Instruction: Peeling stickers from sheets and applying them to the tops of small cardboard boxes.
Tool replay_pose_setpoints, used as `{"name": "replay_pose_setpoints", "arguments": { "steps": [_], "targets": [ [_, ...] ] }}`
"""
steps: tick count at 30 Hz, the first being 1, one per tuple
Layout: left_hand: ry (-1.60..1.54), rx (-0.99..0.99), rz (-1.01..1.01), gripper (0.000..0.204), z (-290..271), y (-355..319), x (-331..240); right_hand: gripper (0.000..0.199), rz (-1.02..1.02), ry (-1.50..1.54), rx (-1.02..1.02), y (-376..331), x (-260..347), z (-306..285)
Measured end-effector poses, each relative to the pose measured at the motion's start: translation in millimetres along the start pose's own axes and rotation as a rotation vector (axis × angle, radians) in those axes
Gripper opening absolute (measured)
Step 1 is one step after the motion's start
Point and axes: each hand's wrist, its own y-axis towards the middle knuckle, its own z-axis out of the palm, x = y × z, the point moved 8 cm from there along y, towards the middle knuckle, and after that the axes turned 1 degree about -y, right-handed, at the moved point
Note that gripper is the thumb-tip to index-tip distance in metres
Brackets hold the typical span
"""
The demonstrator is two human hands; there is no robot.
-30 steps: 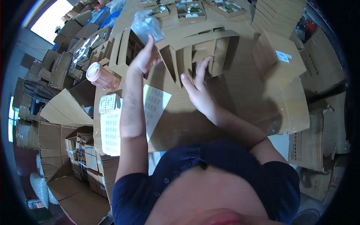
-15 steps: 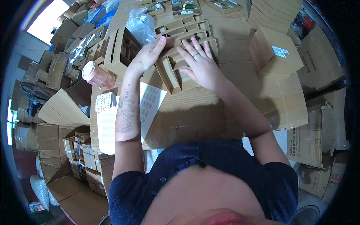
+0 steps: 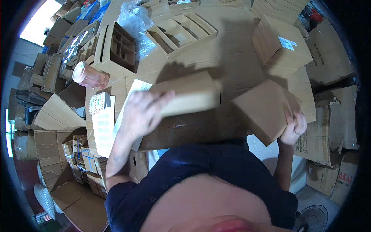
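My left hand (image 3: 143, 110), smeared by motion, grips the left end of a long brown cardboard tray (image 3: 191, 92), tilted up over the near part of the table. Its inside faces away, so I cannot see what it holds. At the right, my right hand (image 3: 294, 125) has its fingers wrapped round the edge of a second brown cardboard tray (image 3: 264, 110), its flat side turned up past the table's front edge. Beyond both hands lies a divided cardboard tray (image 3: 181, 34) with several open compartments.
Left of the table's middle stand a deep divided box (image 3: 119, 52), a lidded pink cup (image 3: 91, 76) and label sheets (image 3: 103, 127). Clear plastic bags (image 3: 135, 23) lie behind. A brown carton (image 3: 284, 44) stands far right; a fan (image 3: 31, 100) is off to the left.
Both hands have left the grouped trays and drawn apart toward me. Each now holds a lifted tray, the right hand far over to the right. One divided tray stays on the table.
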Motion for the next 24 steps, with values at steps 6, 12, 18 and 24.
{"name": "replay_pose_setpoints", "arguments": {
  "steps": [6,12,18,24],
  "targets": [
    [-0.299,0.468,0.062,0.046,29.7,-35.9,-39.5,0.037,-0.292,-0.11,0.807,-19.7,66.4,52.9],
    [-0.083,-0.26,-0.273,0.061,27.8,77.8,123.2,0.032,-0.564,0.18,0.734,61.2,89.8,102.2],
    [-0.537,-0.264,-0.678,0.082,129.7,126.9,224.8,0.03,-0.408,0.377,0.56,167.5,114.5,223.2],
    [-0.42,-0.346,-0.273,0.052,101.0,150.6,123.7,0.039,-0.456,0.168,0.233,203.6,101.8,308.7]
  ]
}}
